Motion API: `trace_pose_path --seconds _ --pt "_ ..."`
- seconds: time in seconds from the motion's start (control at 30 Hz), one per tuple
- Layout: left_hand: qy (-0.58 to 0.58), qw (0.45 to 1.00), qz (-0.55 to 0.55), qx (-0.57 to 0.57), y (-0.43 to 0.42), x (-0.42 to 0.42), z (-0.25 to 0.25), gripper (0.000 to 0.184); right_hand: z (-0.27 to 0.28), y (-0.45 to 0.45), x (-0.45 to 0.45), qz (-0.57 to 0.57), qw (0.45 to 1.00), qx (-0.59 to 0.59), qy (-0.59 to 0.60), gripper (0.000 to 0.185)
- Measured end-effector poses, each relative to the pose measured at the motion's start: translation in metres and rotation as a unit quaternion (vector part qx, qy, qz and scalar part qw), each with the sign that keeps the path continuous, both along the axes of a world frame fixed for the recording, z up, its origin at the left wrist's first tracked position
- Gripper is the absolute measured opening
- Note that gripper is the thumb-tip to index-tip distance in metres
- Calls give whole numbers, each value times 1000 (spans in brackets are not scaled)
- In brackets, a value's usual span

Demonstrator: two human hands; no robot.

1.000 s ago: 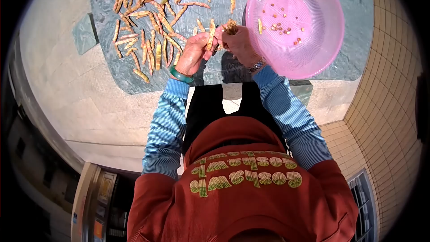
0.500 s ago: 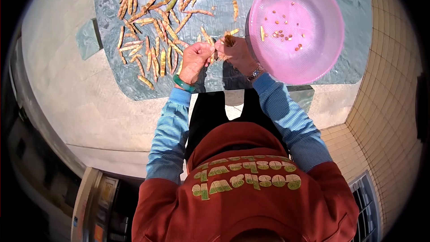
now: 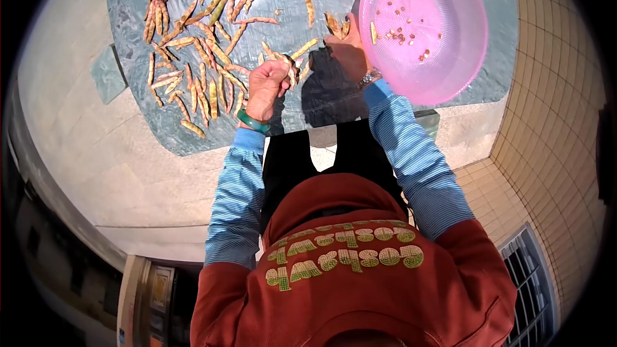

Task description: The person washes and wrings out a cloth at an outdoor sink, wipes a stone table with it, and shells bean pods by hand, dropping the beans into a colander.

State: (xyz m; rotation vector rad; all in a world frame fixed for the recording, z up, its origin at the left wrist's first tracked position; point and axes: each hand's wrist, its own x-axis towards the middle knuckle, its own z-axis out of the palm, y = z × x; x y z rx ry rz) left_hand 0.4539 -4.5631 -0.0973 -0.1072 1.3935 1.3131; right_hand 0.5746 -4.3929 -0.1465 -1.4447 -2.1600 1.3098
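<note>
My left hand (image 3: 268, 85), with a green bangle at its wrist, is closed with a mottled bean pod (image 3: 292, 74) at its fingertips. To the right, my right hand (image 3: 349, 53) is closed round dry brown pods (image 3: 336, 26) that stick out past its fingers, beside the rim of a pink basket (image 3: 477, 63). Several small beans (image 3: 400, 36) and one yellowish piece lie on the basket's bottom. A yellow pod (image 3: 304, 49) rests on the table between my hands.
Many speckled pods (image 3: 213, 97) are spread over the left part of the green stone table (image 3: 168, 130). A few more pods lie near its far edge. A tiled wall (image 3: 546, 96) stands at the right, and a stone block (image 3: 108, 76) shows at the left.
My hands were together over the pods and are now apart. My right hand has moved right, to the basket's side, with the brown pods. The whole view has shifted a little.
</note>
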Motion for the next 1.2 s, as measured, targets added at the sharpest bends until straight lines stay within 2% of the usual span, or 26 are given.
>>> trace_pose_path --seconds 0.07,0.1,0.17,0.23,0.27,0.3,0.37,0.4,0.43,0.47,0.53,0.63,0.8,0.87,0.9,0.97,1.2 --pt "-7 1000 8 7 5 4 -3 13 19 -6 -7 13 997 77 -27 51" --pt "-12 1000 17 15 7 6 -4 13 24 -12 -9 12 984 173 -43 53" --pt "-21 1000 11 15 9 7 -6 13 33 -20 -5 12 962 267 -60 55" --pt "-19 999 27 -11 14 13 -8 12 42 -28 3 82 987 84 -106 53" --pt "-20 1000 18 -14 15 14 -8 11 49 -35 6 83 987 83 -107 53" --pt "-21 1000 19 -14 16 16 -10 11 57 -42 9 95 984 116 -97 46" --pt "-37 998 -13 48 19 19 -9 11 67 -47 10 108 979 149 -87 38" --pt "-27 998 -10 62 21 22 -5 12 71 -47 10 85 996 -11 -32 28" --pt "-27 998 -10 61 24 22 -3 12 73 -47 10 60 983 -170 24 19" --pt "-29 998 -27 57 27 22 0 12 70 -45 11 59 983 -172 23 19" --pt "-33 997 -50 58 29 20 4 13 63 -39 15 38 967 -229 108 17" --pt "-15 995 -73 64 38 15 21 13 90 -21 12 87 970 -215 77 16" --pt "19 990 -87 105 57 17 38 15 107 -3 12 142 983 -106 41 16" --pt "117 982 -123 86 67 23 44 15 114 3 12 143 987 -48 50 17" --pt "119 981 -122 89 71 26 46 15 118 6 13 143 987 -45 51 17" --pt "243 957 -141 70 79 33 51 14 126 14 16 160 984 -61 40 16" --pt "403 907 -105 64 107 60 67 14 135 30 31 143 985 -29 92 15"
